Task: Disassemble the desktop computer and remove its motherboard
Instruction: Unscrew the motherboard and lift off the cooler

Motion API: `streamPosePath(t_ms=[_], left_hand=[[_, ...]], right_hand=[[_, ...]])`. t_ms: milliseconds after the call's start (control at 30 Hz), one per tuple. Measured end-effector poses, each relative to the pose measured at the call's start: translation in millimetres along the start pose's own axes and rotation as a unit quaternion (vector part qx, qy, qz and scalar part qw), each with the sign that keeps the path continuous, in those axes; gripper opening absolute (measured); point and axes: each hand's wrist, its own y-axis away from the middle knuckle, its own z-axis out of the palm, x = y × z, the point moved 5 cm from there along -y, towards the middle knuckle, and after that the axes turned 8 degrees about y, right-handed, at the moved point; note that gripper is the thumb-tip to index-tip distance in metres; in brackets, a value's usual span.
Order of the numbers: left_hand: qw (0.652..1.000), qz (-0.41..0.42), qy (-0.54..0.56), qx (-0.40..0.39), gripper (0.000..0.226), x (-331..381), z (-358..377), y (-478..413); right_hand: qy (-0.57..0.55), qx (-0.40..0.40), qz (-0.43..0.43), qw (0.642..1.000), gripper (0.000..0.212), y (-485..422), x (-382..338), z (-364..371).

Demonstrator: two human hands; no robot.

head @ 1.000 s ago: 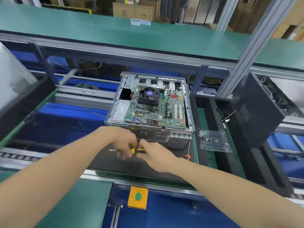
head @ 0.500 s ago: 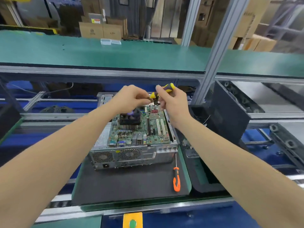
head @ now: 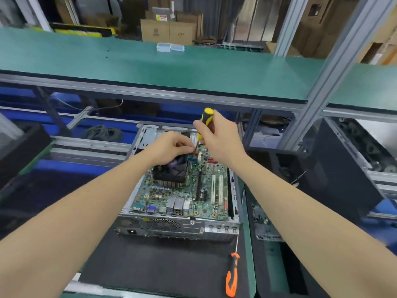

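Note:
An open desktop case (head: 171, 230) lies on a black mat (head: 163, 265), its green motherboard (head: 206, 203) exposed with a black CPU fan (head: 171, 171). My right hand (head: 219, 136) grips a yellow-and-black screwdriver (head: 207, 116), held nearly upright with its tip down at the board's far edge. My left hand (head: 171, 146) hovers over the fan, fingertips pinched together at the screwdriver's shaft near the tip. What the fingers pinch is hidden.
An orange-handled screwdriver (head: 233, 276) lies on the mat's right front corner. A removed black case panel (head: 339, 168) leans at the right beside a tray holding a metal bracket (head: 264, 224). A green shelf (head: 150, 63) runs overhead behind the case.
Both hands rose from the case's front edge to the board's far side. The screwdriver went from lying level between my hands to nearly upright, tip down.

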Motion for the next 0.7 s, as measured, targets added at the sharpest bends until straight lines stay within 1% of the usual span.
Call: streamPosePath(t_ms=[67, 233, 433, 533, 667, 700], left_hand=[[1.000, -0.002, 0.000, 0.020, 0.018, -2, 2, 1], [0.998, 0.001, 0.057, 0.001, 0.023, -10, 9, 2], [0.998, 0.013, 0.060, 0.002, 0.023, -12, 10, 2], [0.999, 0.018, 0.051, 0.003, 0.023, -10, 9, 3], [0.999, 0.022, 0.044, 0.010, 0.023, -9, 9, 4], [0.999, 0.020, 0.045, 0.008, 0.023, -9, 9, 5]], right_hand=[[-0.009, -0.009, -0.006, 1.000, 0.033, -3, 0, 2], [0.009, -0.028, -0.004, 1.000, 0.031, -3, -5, 6], [0.015, -0.033, 0.010, 0.999, 0.031, 1, -11, 3], [0.026, -0.056, 0.006, 0.998, 0.030, 3, -17, 4], [0.033, -0.110, -0.017, 0.993, 0.018, 0, -24, 5], [0.043, -0.125, -0.016, 0.991, 0.018, -2, -24, 5]])
